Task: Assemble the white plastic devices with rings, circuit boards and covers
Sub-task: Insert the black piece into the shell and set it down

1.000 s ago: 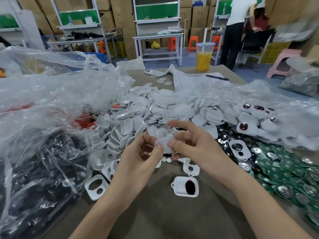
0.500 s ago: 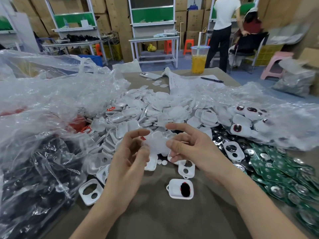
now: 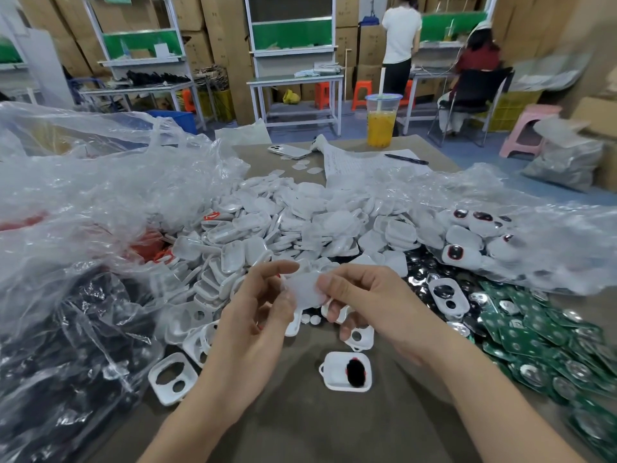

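Both hands hold one white plastic cover (image 3: 305,289) above the table. My left hand (image 3: 257,315) pinches its left edge and my right hand (image 3: 374,302) pinches its right edge with thumb and forefinger. Below them a white shell with a dark insert and red ring (image 3: 347,370) lies open side up on the table. A white frame with two holes (image 3: 172,377) lies to its left. A large heap of white covers (image 3: 300,222) fills the middle. Green circuit boards (image 3: 534,339) are piled at the right.
Crumpled clear plastic bags (image 3: 83,212) cover the left side, over black parts (image 3: 50,362). Another bag (image 3: 534,235) at the right holds finished devices. A cup of yellow drink (image 3: 382,120), a phone (image 3: 288,151), papers and a pen (image 3: 405,159) sit at the far edge. Two people work behind.
The hands have risen slightly with the white cover, and the left fingers have shifted along its left edge. The view has tilted up a little.
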{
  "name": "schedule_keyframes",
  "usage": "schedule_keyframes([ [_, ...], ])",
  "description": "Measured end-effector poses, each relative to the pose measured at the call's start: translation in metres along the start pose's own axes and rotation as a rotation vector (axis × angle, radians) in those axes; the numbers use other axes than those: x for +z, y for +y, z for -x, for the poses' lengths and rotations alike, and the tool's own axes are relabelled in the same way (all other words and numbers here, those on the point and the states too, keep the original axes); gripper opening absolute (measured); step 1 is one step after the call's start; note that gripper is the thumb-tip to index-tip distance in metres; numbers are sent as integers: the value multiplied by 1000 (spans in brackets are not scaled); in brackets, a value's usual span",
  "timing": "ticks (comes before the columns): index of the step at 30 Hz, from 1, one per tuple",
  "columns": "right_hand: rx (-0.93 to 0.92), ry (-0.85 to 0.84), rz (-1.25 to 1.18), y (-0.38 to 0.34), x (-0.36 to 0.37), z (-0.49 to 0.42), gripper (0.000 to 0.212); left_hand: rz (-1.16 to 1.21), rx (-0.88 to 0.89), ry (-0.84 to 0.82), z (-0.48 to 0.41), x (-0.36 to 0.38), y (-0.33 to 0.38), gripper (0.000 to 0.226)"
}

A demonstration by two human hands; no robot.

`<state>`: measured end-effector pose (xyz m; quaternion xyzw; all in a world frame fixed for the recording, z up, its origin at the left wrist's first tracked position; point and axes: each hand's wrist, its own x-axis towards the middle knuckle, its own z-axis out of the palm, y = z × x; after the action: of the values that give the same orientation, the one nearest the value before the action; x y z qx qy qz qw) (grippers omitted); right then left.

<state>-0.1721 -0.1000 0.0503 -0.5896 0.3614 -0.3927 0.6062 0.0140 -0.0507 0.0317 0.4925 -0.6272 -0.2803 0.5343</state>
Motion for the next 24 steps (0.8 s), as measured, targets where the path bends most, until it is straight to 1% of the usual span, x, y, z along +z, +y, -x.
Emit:
schedule_keyframes([
  [4,-2,-11,-22,1,0,-2,25,21,-4,1,1,1,3,30],
  [8,-15,9,5,3,0,-2,30,78,-44,11,0,3,4,23],
  [11,-30,75,42,3,-1,-3,40,110,-71,-1,1,3,4,18],
  [13,-63,157,86,4,-4,-2,39,123,-107,-42,3,4,4,17],
  [14,-95,206,147,5,-6,0,37,110,-121,-86,4,5,4,17],
  [17,-199,323,445,10,-19,11,34,-22,-121,-243,11,8,6,19],
  [18,-227,322,544,12,-23,17,33,-57,-115,-280,13,8,7,19],
  [21,-331,250,842,17,-33,38,35,-141,-112,-360,14,7,6,20],
  [24,-368,165,1031,25,-40,56,39,-194,-98,-402,15,7,4,21],
])
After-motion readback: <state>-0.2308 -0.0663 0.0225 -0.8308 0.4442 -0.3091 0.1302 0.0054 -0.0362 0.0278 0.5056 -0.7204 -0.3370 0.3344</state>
